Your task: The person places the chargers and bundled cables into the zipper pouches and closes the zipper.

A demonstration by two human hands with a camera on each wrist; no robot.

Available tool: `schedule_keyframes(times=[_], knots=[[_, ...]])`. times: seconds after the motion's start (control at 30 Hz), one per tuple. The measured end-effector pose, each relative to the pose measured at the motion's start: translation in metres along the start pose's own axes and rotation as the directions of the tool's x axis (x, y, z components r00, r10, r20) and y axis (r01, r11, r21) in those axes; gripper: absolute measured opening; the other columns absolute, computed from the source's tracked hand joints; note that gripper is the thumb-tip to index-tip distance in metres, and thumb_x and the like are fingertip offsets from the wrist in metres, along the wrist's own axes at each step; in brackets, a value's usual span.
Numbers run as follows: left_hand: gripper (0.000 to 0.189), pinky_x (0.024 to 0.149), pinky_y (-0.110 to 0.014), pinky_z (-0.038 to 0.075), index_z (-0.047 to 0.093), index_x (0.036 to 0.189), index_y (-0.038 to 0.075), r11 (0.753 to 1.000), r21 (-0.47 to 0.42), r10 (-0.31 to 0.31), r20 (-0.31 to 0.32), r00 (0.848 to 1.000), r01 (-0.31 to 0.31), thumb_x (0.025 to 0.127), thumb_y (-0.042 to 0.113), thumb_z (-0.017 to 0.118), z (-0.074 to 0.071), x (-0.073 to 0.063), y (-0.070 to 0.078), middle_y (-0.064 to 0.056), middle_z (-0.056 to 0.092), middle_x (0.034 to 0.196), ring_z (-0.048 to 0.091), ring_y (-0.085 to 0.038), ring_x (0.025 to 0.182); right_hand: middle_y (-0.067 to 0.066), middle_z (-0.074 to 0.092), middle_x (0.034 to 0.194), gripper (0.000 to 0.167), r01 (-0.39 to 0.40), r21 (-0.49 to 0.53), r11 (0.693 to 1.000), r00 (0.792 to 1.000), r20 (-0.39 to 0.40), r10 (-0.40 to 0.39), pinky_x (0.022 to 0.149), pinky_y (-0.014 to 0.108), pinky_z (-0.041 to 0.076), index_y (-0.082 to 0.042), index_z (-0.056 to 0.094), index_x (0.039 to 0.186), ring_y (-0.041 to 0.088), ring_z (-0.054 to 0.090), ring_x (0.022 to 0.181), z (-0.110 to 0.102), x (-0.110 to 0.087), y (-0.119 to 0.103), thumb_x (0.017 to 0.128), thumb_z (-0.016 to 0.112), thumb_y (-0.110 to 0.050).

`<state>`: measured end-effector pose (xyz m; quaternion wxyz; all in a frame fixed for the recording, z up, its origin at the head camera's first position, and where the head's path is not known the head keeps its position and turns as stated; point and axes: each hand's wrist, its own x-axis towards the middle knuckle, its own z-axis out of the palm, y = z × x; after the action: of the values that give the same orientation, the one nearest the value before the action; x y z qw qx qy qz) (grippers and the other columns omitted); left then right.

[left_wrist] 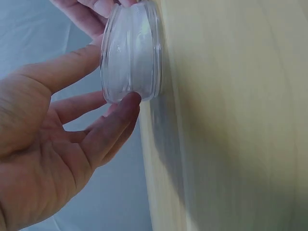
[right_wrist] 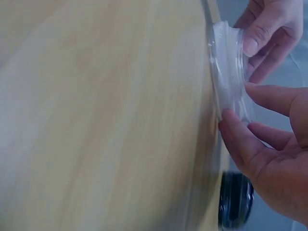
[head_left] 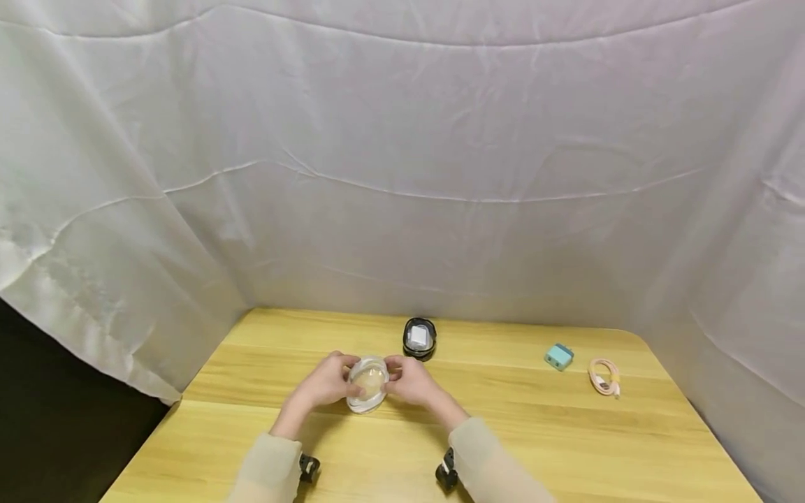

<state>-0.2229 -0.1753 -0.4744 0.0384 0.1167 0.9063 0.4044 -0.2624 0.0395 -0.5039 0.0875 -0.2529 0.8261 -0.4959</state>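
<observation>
A clear plastic oval case (head_left: 370,383) with whitish material along its inside wall is held between both hands, just over the wooden table. My left hand (head_left: 327,381) grips its left side, thumb across the top face and fingers at the side wall, as the left wrist view shows. On the opposite side my right hand (head_left: 413,381) pinches the case, with thumb on the top edge and fingertips at the lower rim. In the right wrist view the case (right_wrist: 227,72) stands close over the tabletop. Right behind my right hand sits a black oval case (head_left: 419,339) with a white block inside.
A teal charger plug (head_left: 559,356) lies on the wooden table (head_left: 503,433) toward the right. Beside it is a coiled pink cable (head_left: 604,378) with a yellow tie. Grey-white curtains (head_left: 440,140) hang behind the table and at both sides.
</observation>
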Motion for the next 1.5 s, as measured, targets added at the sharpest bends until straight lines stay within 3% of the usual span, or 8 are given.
schedule_keyframes(times=[0.4, 0.6, 0.77, 1.07, 1.33, 1.5], knots=[[0.06, 0.083, -0.044, 0.062, 0.062, 0.131, -0.013, 0.992, -0.005, 0.125, 0.105, 0.987, -0.125, 0.078, 0.002, 0.087, 0.037, 0.002, 0.035, -0.028, 0.062, 0.121, 0.067, -0.04, 0.105, 0.031, 0.065, 0.129, 0.057, -0.066, 0.019, 0.998, 0.996, 0.06, 0.065, 0.086, 0.04, 0.063, 0.015, 0.057, 0.135, 0.04, 0.07, 0.107, -0.045, -0.049, 0.006, 0.083, 0.079, 0.006], [0.066, 0.085, -0.044, 0.06, 0.059, 0.135, -0.013, 0.99, 0.046, 0.124, 0.136, 0.983, -0.132, 0.08, 0.009, 0.088, 0.055, -0.002, 0.053, -0.024, 0.059, 0.122, 0.063, -0.032, 0.101, 0.031, 0.066, 0.124, 0.054, -0.058, 0.007, 0.998, 0.996, 0.072, 0.057, 0.08, 0.037, 0.064, 0.016, 0.057, 0.133, 0.04, 0.071, 0.105, -0.059, -0.075, 0.008, 0.083, 0.076, 0.01], [0.07, 0.097, -0.05, 0.057, 0.057, 0.136, -0.013, 0.983, 0.095, 0.143, 0.167, 0.976, -0.16, 0.08, 0.014, 0.088, 0.066, -0.007, 0.063, -0.021, 0.06, 0.131, 0.063, -0.033, 0.109, 0.028, 0.068, 0.12, 0.051, -0.036, -0.058, 0.998, 0.995, 0.092, 0.041, 0.083, 0.034, 0.063, 0.015, 0.06, 0.13, 0.038, 0.071, 0.102, -0.068, -0.092, 0.005, 0.082, 0.078, 0.01], [0.067, 0.108, -0.057, 0.049, 0.064, 0.136, -0.003, 0.956, 0.187, 0.193, 0.181, 0.964, -0.226, 0.078, 0.019, 0.09, 0.074, -0.012, 0.072, -0.02, 0.055, 0.145, 0.056, -0.04, 0.13, 0.023, 0.071, 0.117, 0.055, -0.022, -0.176, 0.984, 0.99, 0.135, 0.046, 0.083, 0.042, 0.063, 0.011, 0.062, 0.131, 0.036, 0.072, 0.1, -0.077, -0.103, 0.0, 0.08, 0.083, 0.004], [0.044, 0.114, -0.061, 0.042, 0.075, 0.124, 0.008, 0.907, 0.248, 0.287, 0.224, 0.931, -0.34, 0.082, 0.015, 0.085, 0.076, -0.014, 0.075, -0.014, 0.054, 0.153, 0.047, -0.041, 0.141, 0.019, 0.072, 0.111, 0.058, -0.023, -0.159, 0.987, 0.988, 0.147, 0.046, 0.073, 0.032, 0.063, 0.011, 0.061, 0.132, 0.03, 0.072, 0.094, -0.078, -0.104, 0.005, 0.079, 0.083, 0.004], [0.042, 0.116, -0.057, 0.041, 0.076, 0.122, 0.012, 0.895, 0.294, 0.271, 0.243, 0.931, -0.337, 0.084, 0.025, 0.085, 0.08, -0.016, 0.079, -0.01, 0.054, 0.154, 0.046, -0.035, 0.144, 0.018, 0.073, 0.111, 0.057, 0.0, -0.169, 0.986, 0.988, 0.154, 0.027, 0.069, 0.027, 0.061, 0.01, 0.062, 0.132, 0.023, 0.071, 0.088, -0.079, -0.104, 0.009, 0.08, 0.084, 0.001]])
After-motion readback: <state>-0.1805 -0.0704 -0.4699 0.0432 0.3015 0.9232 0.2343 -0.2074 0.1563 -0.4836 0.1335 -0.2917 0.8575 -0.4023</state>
